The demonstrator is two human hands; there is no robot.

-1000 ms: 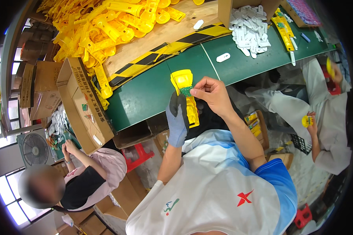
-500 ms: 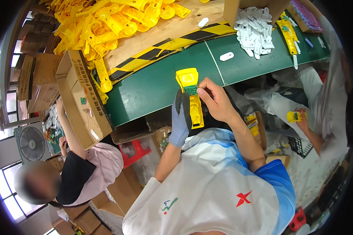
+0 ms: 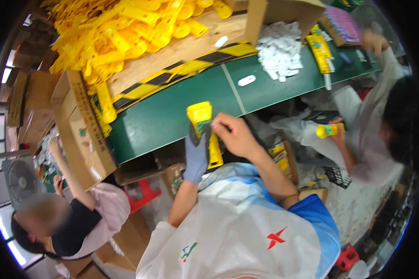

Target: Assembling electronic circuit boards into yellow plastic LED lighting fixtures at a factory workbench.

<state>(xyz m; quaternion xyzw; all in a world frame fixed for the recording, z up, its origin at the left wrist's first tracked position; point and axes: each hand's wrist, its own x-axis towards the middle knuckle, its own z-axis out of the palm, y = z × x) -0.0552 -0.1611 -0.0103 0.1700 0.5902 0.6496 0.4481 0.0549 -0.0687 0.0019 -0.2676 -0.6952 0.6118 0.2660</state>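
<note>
My left hand [image 3: 197, 151], in a grey-blue glove with dark fingers, is wrapped round a long yellow plastic housing [image 3: 199, 111] held upright in front of my body. Part of a small green circuit board [image 3: 202, 125] shows inside the housing, partly behind the gloved fingers. My bare right hand [image 3: 235, 136] is at the right side of the board, its fingers curled and pinched together. Whatever is between those fingertips is too small or hidden to make out.
Yellow housings [image 3: 125, 35] are heaped behind a striped yellow-black edge [image 3: 181, 69]. White plastic pieces [image 3: 280, 53] lie piled on the green table [image 3: 158, 125]. A cardboard box [image 3: 81, 135] stands at left. Co-workers sit at left and right; the right one [image 3: 372, 153] holds a yellow housing.
The view has shifted, so the table appears lower and further left. My right hand remains beside the board, fingers more curled. The right co-worker leans in, one arm reaching over the table.
</note>
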